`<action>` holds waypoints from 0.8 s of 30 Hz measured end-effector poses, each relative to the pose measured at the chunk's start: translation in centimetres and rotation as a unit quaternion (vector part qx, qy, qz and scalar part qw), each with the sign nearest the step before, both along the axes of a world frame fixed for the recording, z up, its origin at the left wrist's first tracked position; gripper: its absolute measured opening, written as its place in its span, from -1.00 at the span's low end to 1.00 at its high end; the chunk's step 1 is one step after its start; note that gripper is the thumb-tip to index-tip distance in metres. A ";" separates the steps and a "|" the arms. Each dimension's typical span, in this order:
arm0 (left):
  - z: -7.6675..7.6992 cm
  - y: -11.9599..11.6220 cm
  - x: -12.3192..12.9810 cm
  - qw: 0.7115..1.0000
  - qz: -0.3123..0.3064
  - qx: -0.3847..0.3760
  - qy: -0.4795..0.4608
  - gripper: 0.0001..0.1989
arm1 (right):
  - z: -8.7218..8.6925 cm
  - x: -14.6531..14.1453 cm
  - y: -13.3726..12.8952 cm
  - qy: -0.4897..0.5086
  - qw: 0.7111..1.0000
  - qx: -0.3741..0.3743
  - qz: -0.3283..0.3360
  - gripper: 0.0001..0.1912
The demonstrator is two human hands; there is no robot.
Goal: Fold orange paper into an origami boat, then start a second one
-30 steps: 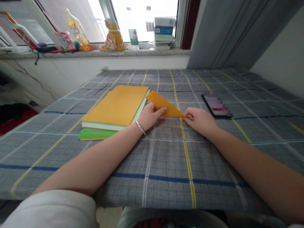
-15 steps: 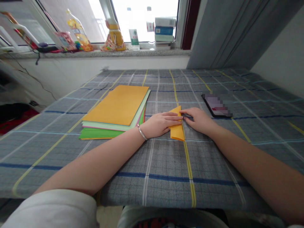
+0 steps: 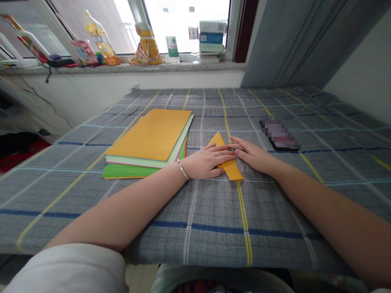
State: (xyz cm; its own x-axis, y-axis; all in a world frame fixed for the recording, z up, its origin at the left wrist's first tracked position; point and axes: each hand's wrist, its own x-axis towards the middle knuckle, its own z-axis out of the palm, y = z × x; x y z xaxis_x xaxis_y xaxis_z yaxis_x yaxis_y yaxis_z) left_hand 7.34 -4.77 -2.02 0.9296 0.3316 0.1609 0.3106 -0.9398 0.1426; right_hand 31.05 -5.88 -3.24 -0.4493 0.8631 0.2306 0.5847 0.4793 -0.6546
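A small folded orange paper lies on the plaid cloth, its pointed end facing away and a narrow flat end toward me. My left hand rests flat across its middle with the fingers spread and pointing right; a silver bangle circles the wrist. From the right, my right hand touches the paper's right edge, its thumb and fingers meeting the left fingertips. The middle of the paper is hidden under the fingers.
Left of the hands lies a stack of coloured sheets, orange on top. A phone lies to the right on the plaid tablecloth. Bottles and boxes stand on the windowsill behind.
The paper has turned, its far tip shifting left and its near end shifting right. My right hand's fingers have closed in toward the left fingertips.
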 end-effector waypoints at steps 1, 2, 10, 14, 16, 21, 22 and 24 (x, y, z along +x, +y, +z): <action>-0.1 -0.1 0.1 1.000 0.018 0.011 -0.007 -0.46 | 0.0 0.0 0.0 0.013 1.000 -0.013 0.002 -0.47; -0.2 -0.2 0.1 0.999 0.042 0.023 -0.015 -0.48 | 0.0 0.0 0.0 0.024 0.999 -0.024 0.003 -0.47; -0.4 -0.7 0.6 0.975 0.213 0.042 -0.046 -0.53 | 0.7 0.1 -0.8 -0.019 0.997 0.071 0.030 -0.49; -0.7 -0.5 0.6 0.977 0.200 0.041 -0.064 -0.54 | 1.3 -0.2 -1.4 -0.124 0.980 0.144 0.058 -0.46; -0.8 -0.3 0.5 0.979 0.187 0.032 -0.074 -0.55 | 1.6 -0.4 -1.6 -0.145 0.977 0.149 0.047 -0.55; -0.8 -0.3 0.4 0.980 0.183 0.019 -0.077 -0.56 | 1.8 -0.6 -1.9 -0.125 0.980 0.144 0.046 -0.75; -0.8 -0.3 0.4 0.980 0.183 0.020 -0.076 -0.56 | 1.8 -0.5 -1.8 -0.120 0.981 0.146 0.043 -0.77; -0.8 -0.4 0.4 0.981 0.181 0.023 -0.073 -0.56 | 1.6 -0.4 -1.7 -0.118 0.981 0.150 0.029 -0.79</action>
